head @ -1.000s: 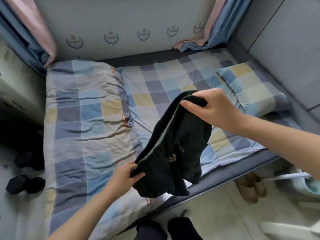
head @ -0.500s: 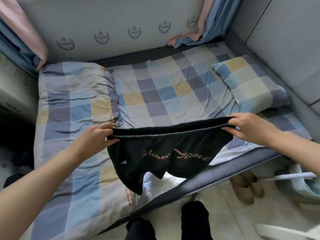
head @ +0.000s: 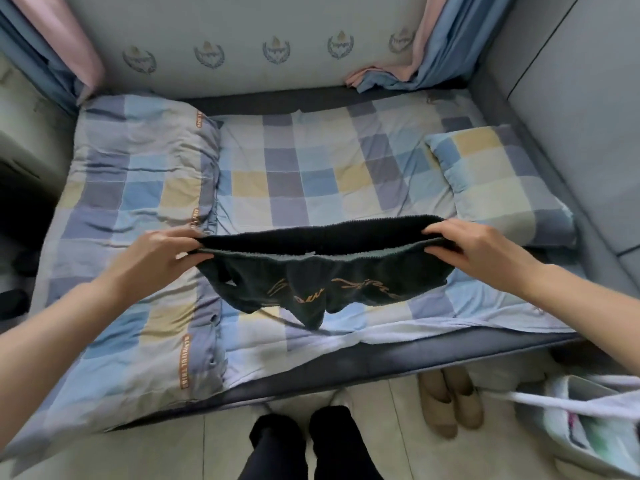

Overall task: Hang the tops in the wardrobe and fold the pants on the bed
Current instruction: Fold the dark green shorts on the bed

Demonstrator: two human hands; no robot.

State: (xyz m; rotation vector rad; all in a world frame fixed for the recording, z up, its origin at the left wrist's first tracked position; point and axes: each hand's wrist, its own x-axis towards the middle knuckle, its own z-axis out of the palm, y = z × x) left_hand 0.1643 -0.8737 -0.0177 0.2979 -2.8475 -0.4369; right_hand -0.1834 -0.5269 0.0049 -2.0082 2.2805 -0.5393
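two hands, left hand [head: 157, 258] and right hand [head: 474, 247], each grip with closed fingers one end of the waistband of one dark pair of pants [head: 322, 275], stretched above the checked bed [head: 311, 181] with one pillow [head: 498, 181].

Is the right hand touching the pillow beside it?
Apart. In the head view the right hand pinches the dark shorts' waistband, and a strip of checked sheet shows between it and the pillow.
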